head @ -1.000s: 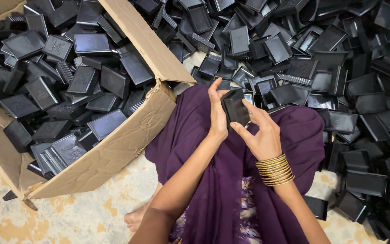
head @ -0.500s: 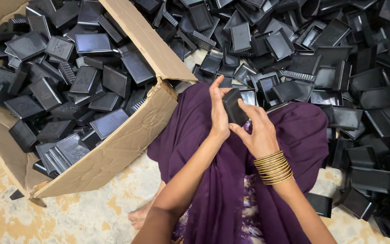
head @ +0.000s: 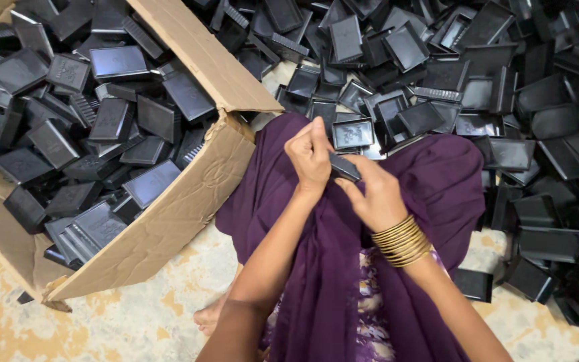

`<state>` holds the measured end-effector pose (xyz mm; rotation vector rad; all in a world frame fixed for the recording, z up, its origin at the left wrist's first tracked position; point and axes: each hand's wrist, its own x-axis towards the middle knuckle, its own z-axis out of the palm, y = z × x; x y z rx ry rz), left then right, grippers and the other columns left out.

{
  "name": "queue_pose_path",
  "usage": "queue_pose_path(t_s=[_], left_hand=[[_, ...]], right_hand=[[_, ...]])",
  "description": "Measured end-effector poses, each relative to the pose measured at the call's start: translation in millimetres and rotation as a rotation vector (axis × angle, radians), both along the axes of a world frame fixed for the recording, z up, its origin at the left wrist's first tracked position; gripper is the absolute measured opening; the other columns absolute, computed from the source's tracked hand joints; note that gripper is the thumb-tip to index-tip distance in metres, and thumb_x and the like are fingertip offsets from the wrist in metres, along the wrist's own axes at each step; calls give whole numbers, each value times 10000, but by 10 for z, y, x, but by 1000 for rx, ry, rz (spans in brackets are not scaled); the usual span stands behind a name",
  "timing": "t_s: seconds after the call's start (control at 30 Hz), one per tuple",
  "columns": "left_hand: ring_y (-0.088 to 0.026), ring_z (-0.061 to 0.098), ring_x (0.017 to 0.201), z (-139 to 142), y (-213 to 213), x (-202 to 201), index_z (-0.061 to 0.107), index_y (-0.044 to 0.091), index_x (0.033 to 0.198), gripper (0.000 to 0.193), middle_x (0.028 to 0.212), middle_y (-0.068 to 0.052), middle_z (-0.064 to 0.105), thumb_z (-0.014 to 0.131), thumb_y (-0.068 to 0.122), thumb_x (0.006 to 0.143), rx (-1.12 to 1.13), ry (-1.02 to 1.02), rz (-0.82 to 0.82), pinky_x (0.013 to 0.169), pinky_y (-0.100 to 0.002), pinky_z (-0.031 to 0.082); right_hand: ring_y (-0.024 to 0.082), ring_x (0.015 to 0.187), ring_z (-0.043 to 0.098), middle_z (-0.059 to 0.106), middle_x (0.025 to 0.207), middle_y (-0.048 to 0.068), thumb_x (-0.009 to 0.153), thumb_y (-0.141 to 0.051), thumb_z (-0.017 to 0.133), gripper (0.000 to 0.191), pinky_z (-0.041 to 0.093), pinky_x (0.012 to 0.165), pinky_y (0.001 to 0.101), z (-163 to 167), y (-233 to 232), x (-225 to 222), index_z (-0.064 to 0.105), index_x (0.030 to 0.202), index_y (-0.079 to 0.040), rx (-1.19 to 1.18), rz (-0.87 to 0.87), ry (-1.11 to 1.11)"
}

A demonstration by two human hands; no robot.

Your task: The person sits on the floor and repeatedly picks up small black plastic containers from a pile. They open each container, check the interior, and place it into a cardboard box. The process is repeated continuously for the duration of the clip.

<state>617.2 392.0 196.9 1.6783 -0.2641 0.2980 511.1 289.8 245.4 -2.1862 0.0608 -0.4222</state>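
A small black plastic part (head: 344, 167) sits right at the centre of the action, pinched between both hands above the person's lap. The left hand (head: 311, 159) is curled tight around its near end, thumb and fingers closed on it, knuckles facing up. The right hand (head: 374, 196) comes in from the other side, fingers bent and gripping the same part from below and behind, so the two hands meet on it and touch each other. A stack of gold bangles (head: 403, 241) rings the right wrist.

Under the hands spreads a deep purple cloth (head: 316, 288), draped over the knees and running down toward the camera. A bare foot (head: 210, 319) peeks out beside it on the patterned floor (head: 135, 322).

To the left stands a big cardboard box (head: 169, 228), flaps open, packed with black tray-like parts lying at every angle. To the right and ahead, a loose heap of black parts (head: 517, 100) of the same kind covers the floor, some face up showing shallow rims, some tilted on edge. One open tray (head: 352, 133) lies just beyond the hands, touching the purple cloth.
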Motion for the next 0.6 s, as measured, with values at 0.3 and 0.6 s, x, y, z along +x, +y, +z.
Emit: queue_pose_path(t_s=[0.3,0.6], left_hand=[[-236,636,618,373,532,-134,642,48,768,328,716,-62,643,855,292,817,453,-345,-115,554,-353,471],[-297,485,947,1497,2307,126,552,3,991,459,974,-127,526,726,422,1064,971,-686,1082,837,-490,425]], right_hand=[[252,872,707,741,1004,116,912,-174,743,427,574,775,361,-69,-216,89,606,1308,-92,382,148,359],[390,1267,525,535,1462,165,699,30,748,752,431,1050,449,-970,-1581,676,523,1408,-83,-666,20,294]])
